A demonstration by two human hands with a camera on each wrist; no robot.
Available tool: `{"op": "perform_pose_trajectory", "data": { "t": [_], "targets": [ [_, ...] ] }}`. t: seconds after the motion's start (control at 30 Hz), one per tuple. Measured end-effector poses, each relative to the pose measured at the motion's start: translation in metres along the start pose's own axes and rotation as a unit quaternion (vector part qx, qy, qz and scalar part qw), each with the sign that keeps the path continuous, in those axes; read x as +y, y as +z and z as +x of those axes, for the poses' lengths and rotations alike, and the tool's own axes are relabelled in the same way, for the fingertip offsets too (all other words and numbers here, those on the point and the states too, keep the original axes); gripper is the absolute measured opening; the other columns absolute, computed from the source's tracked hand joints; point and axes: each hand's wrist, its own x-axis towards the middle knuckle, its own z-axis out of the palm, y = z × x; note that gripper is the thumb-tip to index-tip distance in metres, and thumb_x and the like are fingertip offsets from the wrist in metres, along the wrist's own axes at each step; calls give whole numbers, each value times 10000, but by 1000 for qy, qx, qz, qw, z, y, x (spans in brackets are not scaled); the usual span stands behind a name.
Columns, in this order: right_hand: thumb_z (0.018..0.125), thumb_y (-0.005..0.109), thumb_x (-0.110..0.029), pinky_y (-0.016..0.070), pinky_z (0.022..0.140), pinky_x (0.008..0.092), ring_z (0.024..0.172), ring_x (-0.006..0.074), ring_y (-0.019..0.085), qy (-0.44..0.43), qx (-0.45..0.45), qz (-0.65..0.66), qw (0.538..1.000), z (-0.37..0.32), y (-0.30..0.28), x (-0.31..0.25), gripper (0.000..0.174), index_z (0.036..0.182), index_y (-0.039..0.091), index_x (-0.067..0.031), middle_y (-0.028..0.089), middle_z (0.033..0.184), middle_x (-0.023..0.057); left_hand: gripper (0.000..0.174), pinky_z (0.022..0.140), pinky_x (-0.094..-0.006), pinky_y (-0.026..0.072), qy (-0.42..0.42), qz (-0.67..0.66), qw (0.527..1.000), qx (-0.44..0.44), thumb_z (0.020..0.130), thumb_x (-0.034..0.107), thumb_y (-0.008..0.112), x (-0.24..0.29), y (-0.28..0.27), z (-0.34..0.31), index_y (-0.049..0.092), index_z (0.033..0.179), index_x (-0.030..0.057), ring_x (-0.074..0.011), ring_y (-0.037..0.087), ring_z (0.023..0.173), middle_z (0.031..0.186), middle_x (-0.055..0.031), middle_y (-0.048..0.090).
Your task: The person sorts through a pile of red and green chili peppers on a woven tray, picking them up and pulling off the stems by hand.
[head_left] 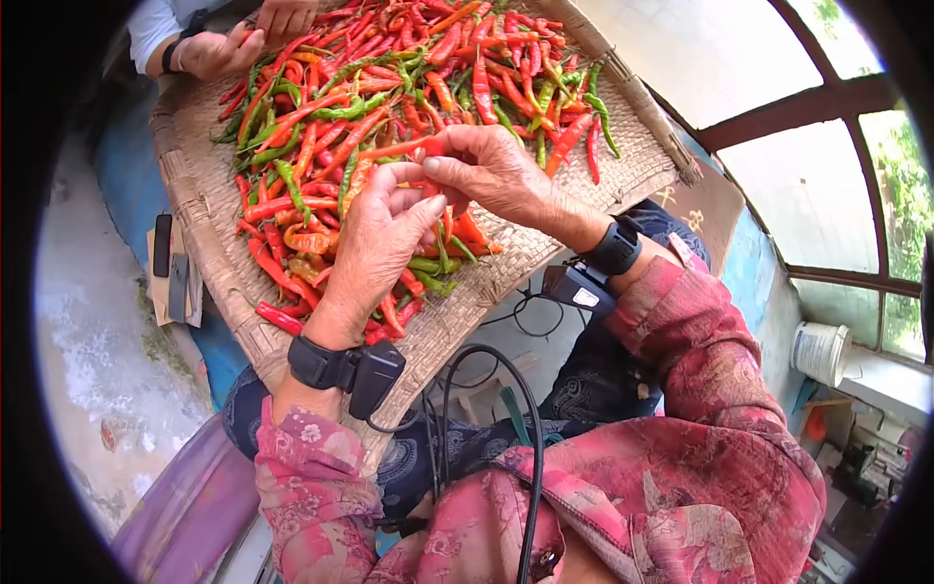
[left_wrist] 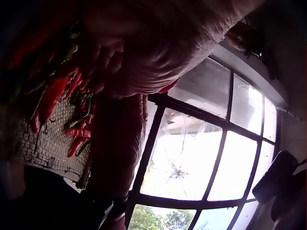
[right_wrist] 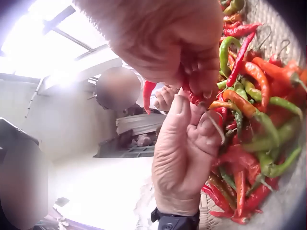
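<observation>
Above a woven tray [head_left: 545, 253] heaped with red and green peppers [head_left: 331, 127], both hands meet at a red pepper [head_left: 401, 149]. The right hand [head_left: 501, 180] pinches it between thumb and fingers. Close against it, the left hand [head_left: 381, 238] has its thumb and fingertips curled together at the pepper's stem end. In the right wrist view the left hand [right_wrist: 184, 153] holds a thin stem [right_wrist: 217, 125], and the red pepper [right_wrist: 191, 95] lies between the two hands, partly hidden by the right fingers. The left wrist view is dark, with the left hand [left_wrist: 144, 52] filling its top.
Another person's hands [head_left: 219, 54] are at the tray's top left, one holding something red. Two dark phone-like objects [head_left: 178, 282] lie on cardboard left of the tray. A black cable [head_left: 530, 409] loops near the lap. Windows and a white bucket [head_left: 820, 352] stand to the right.
</observation>
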Motion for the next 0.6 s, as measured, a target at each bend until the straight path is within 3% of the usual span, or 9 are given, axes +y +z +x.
{"op": "perform_pose_trajectory", "data": {
  "t": [0.13,0.2,0.3,0.33,0.37,0.4,0.47,0.53,0.6],
  "targets": [
    [893,589,-229,459,519,187,637,40,555,-55,-43,7,998,3,-7,-5,291,1083,603,-9,618,752,-2,236,543,-192,433,13,-24,999,-23,874,106,580,0,3,3,488,1077,26,-43,509,590,772,-8,586],
    [906,563,-243,475,551,185,646,28,547,-29,8,-13,999,8,-24,-13,296,1113,597,-35,611,782,-21,175,563,-184,446,74,-49,995,37,888,116,561,7,2,2,507,1040,49,-45,530,623,799,-14,600],
    [901,545,-234,508,567,272,631,127,608,-46,112,-110,987,33,-55,16,279,1088,593,-32,636,751,46,249,620,-207,464,156,-226,956,106,910,260,547,13,-21,8,521,1059,62,-67,540,663,847,-40,624],
    [885,549,-228,512,582,332,650,204,623,-87,156,-313,933,40,-62,24,276,1066,589,-23,636,742,100,294,638,-217,467,177,-303,929,116,917,317,533,16,-32,9,525,1065,63,-78,542,679,860,-46,630],
    [869,553,-222,515,598,392,668,281,638,-123,192,-502,834,43,-67,34,274,1043,585,-13,635,733,153,392,656,-244,453,163,-374,907,109,927,406,476,13,-47,11,525,1084,50,-110,530,728,871,-47,634],
    [829,579,-222,493,645,465,716,378,614,-123,190,-524,821,42,-64,36,282,1013,556,-11,613,729,213,436,643,-270,430,165,-437,882,63,928,439,451,16,-55,9,534,1099,47,-138,503,737,888,-50,635],
    [809,599,-215,486,634,460,739,361,619,3,131,-595,793,42,-55,42,288,1003,516,-19,623,778,203,465,637,-283,401,164,-508,846,-10,930,437,438,13,-66,9,529,1135,29,-150,462,732,912,-51,604],
    [764,640,-208,477,631,464,800,358,602,-60,138,-578,802,45,-50,56,340,1006,495,-18,601,843,201,452,635,-281,392,161,-505,847,-46,936,420,432,13,-63,10,550,1117,23,-149,451,724,891,-42,580],
    [753,647,-186,472,618,437,743,354,604,-128,147,-550,812,47,-45,59,345,1022,514,-16,597,762,183,394,632,-272,400,118,-489,863,-49,936,382,457,15,-56,9,564,1087,34,-139,457,718,863,-32,568]
  ]
}}
